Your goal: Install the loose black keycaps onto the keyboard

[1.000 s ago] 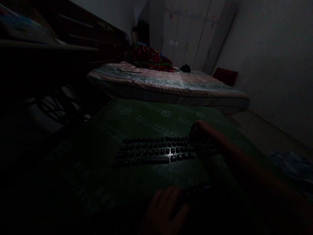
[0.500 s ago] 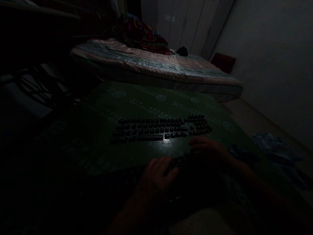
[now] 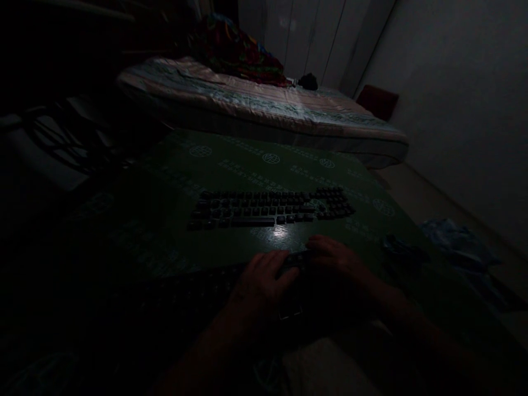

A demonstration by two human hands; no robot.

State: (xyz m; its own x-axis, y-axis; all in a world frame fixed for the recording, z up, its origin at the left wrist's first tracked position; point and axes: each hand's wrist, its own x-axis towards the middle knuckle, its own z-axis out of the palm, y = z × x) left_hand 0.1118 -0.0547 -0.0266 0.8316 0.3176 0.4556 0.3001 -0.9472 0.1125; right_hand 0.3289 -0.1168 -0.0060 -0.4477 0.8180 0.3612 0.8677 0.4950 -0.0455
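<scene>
A long dark keyboard (image 3: 185, 291) lies close to me, mostly lost in shadow. My left hand (image 3: 264, 278) is closed on it, fingers over its far edge and thumb apart on top. At its right end, my right hand (image 3: 336, 257) has its fingers bent and together at the far edge; their undersides and anything in them are too dark to make out. Beyond both hands, loose black keycaps (image 3: 256, 210) are laid in rows like a keyboard layout on the green table (image 3: 231, 247). A long spacebar keycap (image 3: 253, 221) is in the nearest row.
Dark crumpled material (image 3: 402, 247) sits near the table's right side. A bed (image 3: 264, 107) with a red patterned blanket (image 3: 243, 58) stands behind the table. Bluish cloth (image 3: 457, 239) lies to the right. The room is very dim.
My right hand has come down and left onto the keyboard's right end. My left hand stays on the keyboard. The view has tilted slightly, and the keycaps appear a little higher.
</scene>
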